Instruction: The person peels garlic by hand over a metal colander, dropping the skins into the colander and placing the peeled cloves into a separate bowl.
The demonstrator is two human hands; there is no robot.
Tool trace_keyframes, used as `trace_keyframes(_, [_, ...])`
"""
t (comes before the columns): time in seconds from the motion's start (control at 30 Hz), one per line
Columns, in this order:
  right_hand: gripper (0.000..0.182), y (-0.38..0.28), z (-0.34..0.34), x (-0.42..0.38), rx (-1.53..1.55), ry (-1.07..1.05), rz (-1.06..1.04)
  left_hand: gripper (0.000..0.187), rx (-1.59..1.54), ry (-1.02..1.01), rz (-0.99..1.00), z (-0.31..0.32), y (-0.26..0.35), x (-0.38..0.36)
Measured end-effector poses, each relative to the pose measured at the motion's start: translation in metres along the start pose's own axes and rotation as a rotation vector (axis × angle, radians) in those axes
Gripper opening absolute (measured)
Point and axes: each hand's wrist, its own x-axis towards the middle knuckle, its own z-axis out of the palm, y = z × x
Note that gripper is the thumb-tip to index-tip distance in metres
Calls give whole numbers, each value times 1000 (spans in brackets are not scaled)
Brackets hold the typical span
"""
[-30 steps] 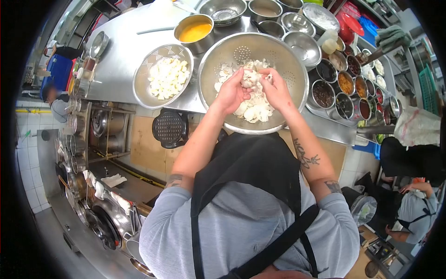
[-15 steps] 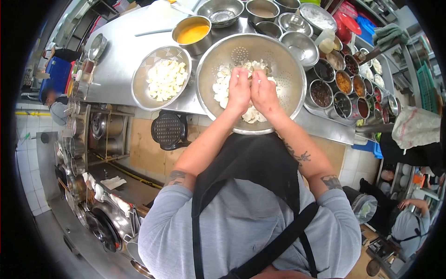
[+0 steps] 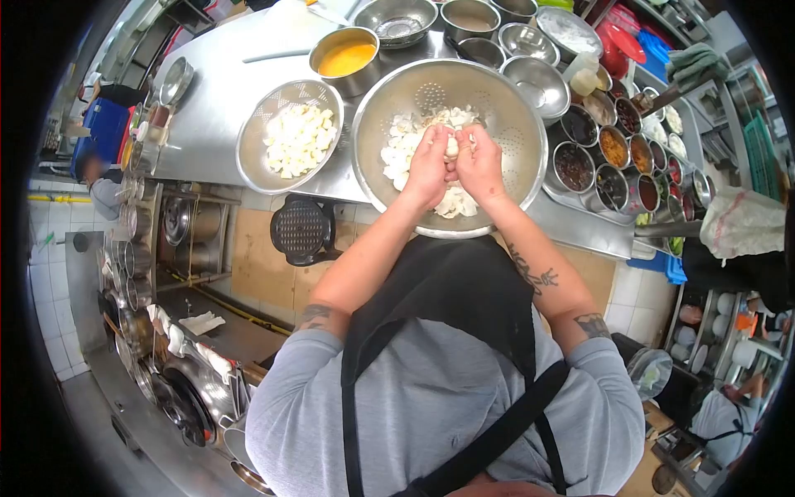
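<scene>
A large perforated steel colander [image 3: 520, 161] stands at the table's front edge, with torn-looking white mushroom-like pieces [image 3: 455, 203] heaped in its bottom. Above the heap, my left hand [image 3: 426, 170] and my right hand [image 3: 480, 161] meet, thumbs and fingertips closed together. A small pale mushroom-like piece [image 3: 451, 147] shows between the fingers, gripped from both sides. Left of this colander sits a smaller one [image 3: 250, 157] full of pale yellow cubes [image 3: 298, 142]. My curled fingers hide part of the held piece.
Behind the colanders are a pot of orange liquid [image 3: 346, 60] and several steel bowls [image 3: 537, 85]. A tray of ingredient tins [image 3: 573, 166] stands to the right. A black stool [image 3: 303, 230] is below the table at left. Another person [image 3: 727, 422] is at far right.
My hands have turned and their fingertips have parted slightly, so the pale piece now shows between them. The person at far right has shifted; the colanders stay in place.
</scene>
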Motion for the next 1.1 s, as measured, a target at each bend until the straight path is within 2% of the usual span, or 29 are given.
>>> trace_keyframes(0.07, [16,11,-4,2,133,16,140,20,-35,-81,-35,-10,0,4])
trace_keyframes(0.13, [19,28,-12,9,-208,23,47,17,-69,-118,-84,-16,4,5])
trace_keyframes(0.17, [22,36,-20,13,-378,27,-2,16,-32,-63,-92,-18,6,3])
trace_keyframes(0.2, [33,38,-30,15,-475,-107,84,16,6,-10,-101,-17,8,2])
trace_keyframes(0.27, [32,52,-42,5,-773,-122,-193,19,36,49,-134,-16,15,-3])
trace_keyframes(0.33, [32,52,-45,0,-896,-88,-374,23,16,58,-182,-13,22,-10])
trace_keyframes(0.4, [31,45,-44,4,-844,-13,-454,27,42,68,-192,-14,25,-13])
trace_keyframes(0.5, [33,10,-35,9,-457,-85,31,32,75,21,-205,-28,22,-12])
trace_keyframes(0.53, [33,4,-32,8,-424,-153,53,33,85,-6,-209,-33,20,-10])
trace_keyframes(0.63, [33,-1,-30,4,-348,-315,104,30,422,98,-169,-32,14,-8])
trace_keyframes(0.73, [37,11,-29,2,-275,-364,124,26,606,-36,-77,-34,25,-11])
trace_keyframes(0.8, [43,12,-28,-2,-175,-350,133,25,662,-107,-92,-31,30,-14])
trace_keyframes(0.83, [45,13,-27,-3,-226,-381,107,24,690,-143,-101,-31,31,-15])
trace_keyframes(0.9, [49,16,-25,-3,-325,-440,53,24,799,-144,56,-47,10,-3])
trace_keyframes(1.0, [48,30,-12,-6,-512,-294,-388,24,903,-11,160,-44,-12,3])
trace_keyframes(1.03, [48,38,-11,-7,-513,-261,-423,24,926,55,173,-42,-17,5])
trace_keyframes(1.07, [48,47,-9,-9,-510,-230,-459,22,1042,42,350,-45,-23,8])
trace_keyframes(1.1, [49,44,-6,-10,-507,-198,-495,21,985,36,263,-43,-20,7])
